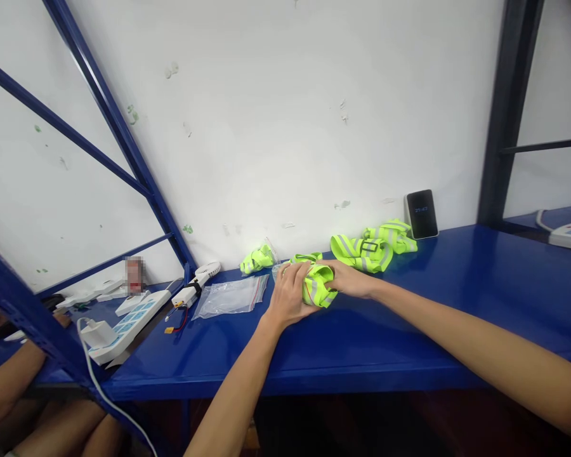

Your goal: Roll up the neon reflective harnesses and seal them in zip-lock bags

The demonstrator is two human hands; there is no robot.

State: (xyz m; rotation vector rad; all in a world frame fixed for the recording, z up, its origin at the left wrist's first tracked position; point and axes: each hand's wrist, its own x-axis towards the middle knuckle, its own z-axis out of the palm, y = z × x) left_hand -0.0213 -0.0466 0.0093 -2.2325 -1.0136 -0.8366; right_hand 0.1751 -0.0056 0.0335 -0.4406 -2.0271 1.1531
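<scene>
Above the blue table point(409, 317), a folded neon yellow-green reflective strap point(318, 289) with grey bands sits between my two hands. My left hand point(290, 293) wraps around its left side, thumb underneath. From the right, my right hand point(349, 279) grips it, its fingertips partly hidden by the folds. A bit of clear plastic shows behind my left fingers; I cannot tell whether it encloses the strap. Beyond my hands lie more reflective straps point(361, 252), one with a black buckle point(368, 247). Left of them sits a bagged reflective strap point(257, 259). Flat clear zip bags point(231, 297) lie beside my left hand.
A small clock display point(422, 214) leans on the wall at the back right. To the left are a white handheld fan point(204, 273), a battery lead point(177, 328) and a power strip point(131, 324). Blue frame posts point(118, 120) rise there; another person's arm point(16, 368) is beyond.
</scene>
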